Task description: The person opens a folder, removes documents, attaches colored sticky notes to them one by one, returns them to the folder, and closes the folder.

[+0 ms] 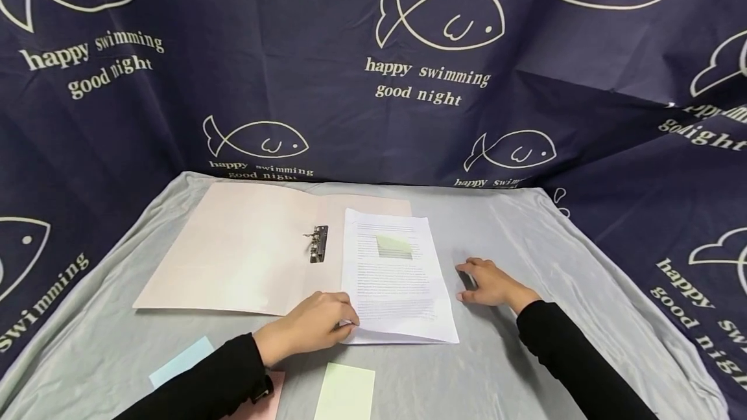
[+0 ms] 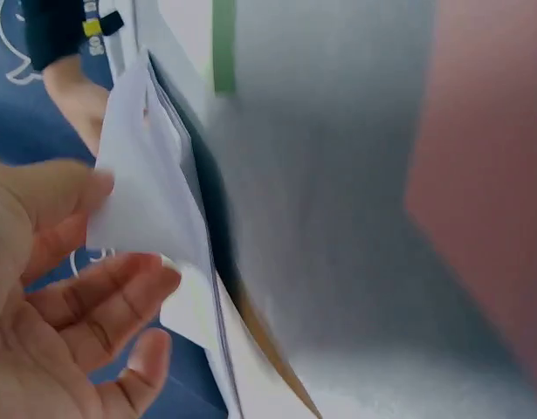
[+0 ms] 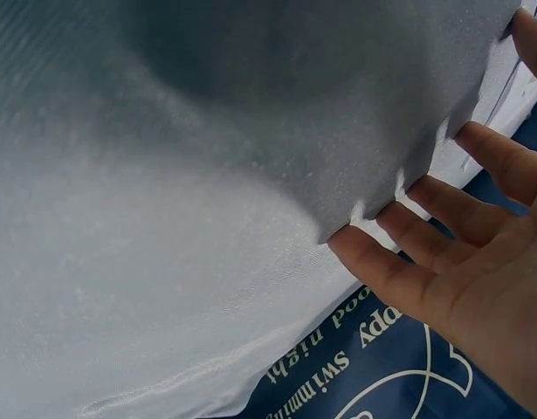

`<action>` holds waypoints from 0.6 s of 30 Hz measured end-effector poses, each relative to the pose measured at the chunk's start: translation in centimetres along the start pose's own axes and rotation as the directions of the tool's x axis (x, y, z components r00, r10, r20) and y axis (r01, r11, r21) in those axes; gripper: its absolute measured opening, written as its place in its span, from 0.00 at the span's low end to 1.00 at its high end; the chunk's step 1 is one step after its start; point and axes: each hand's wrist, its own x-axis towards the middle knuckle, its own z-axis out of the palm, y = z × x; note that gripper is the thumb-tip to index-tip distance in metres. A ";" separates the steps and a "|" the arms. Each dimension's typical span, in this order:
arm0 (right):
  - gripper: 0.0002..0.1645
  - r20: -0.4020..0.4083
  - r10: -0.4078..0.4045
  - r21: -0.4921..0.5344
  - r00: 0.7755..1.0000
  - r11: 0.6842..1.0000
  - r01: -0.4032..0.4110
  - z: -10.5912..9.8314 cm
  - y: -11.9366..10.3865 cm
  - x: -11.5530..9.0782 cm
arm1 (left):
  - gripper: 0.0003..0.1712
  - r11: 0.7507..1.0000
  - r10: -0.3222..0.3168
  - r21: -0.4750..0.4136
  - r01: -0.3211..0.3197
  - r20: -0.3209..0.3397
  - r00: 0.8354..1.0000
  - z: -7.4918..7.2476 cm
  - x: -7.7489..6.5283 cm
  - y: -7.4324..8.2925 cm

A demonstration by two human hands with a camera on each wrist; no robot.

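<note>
A stack of printed paper sheets (image 1: pixel 388 290) lies over the right part of an unfolded pale pink folder (image 1: pixel 245 245). A light green sticky note (image 1: pixel 393 246) is on the upper part of the top page. With thumb and forefinger, my left hand (image 1: pixel 315 326) pinches the near left corner of the paper, which lifts and bends in the left wrist view (image 2: pixel 146 201). To the right of the stack, my right hand (image 1: pixel 493 282) touches the grey tablecloth with spread fingertips (image 3: pixel 355 249), holding nothing.
The folder's metal clip (image 1: pixel 318 244) sits left of the pages. Nearer me lie a light green sheet (image 1: pixel 345 394), a blue slip (image 1: pixel 182 360) and a pink sheet (image 1: pixel 271 400) partly under my left sleeve. Dark blue fish-print curtain (image 1: pixel 327 70) hangs around the table.
</note>
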 end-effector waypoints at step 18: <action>0.37 0.012 0.016 0.009 1.000 1.000 -0.016 0.2 0.3 -0.1 | 0.10 0.996 0.002 0.088 0.017 -0.203 0.979 0.4 -0.6 0.8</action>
